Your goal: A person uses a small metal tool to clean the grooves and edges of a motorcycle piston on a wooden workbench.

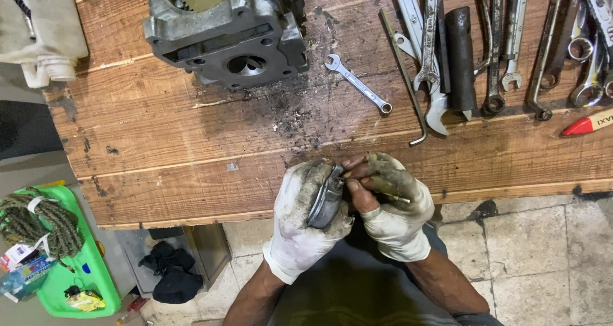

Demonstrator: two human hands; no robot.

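My left hand (300, 220), in a dirty white glove, is closed around a round grey metal part (324, 198), likely a piston, held just in front of the wooden workbench (191, 153) edge. My right hand (393, 201), in a torn glove with bare fingertips, pinches a thin brass-coloured tool (386, 189) whose tip touches the rim of the round part. Both hands are close together, touching at the part. A grey aluminium engine cylinder head (223, 29) stands on the bench, far left of centre.
A small combination wrench (357, 83) lies mid-bench. Several wrenches (434, 64), a dark socket tube (461, 58) and a bent hex key (403, 77) lie at the back right. A red-tipped tool (586, 123) is at the right edge. A green tray (76, 262) with rope sits on the floor left.
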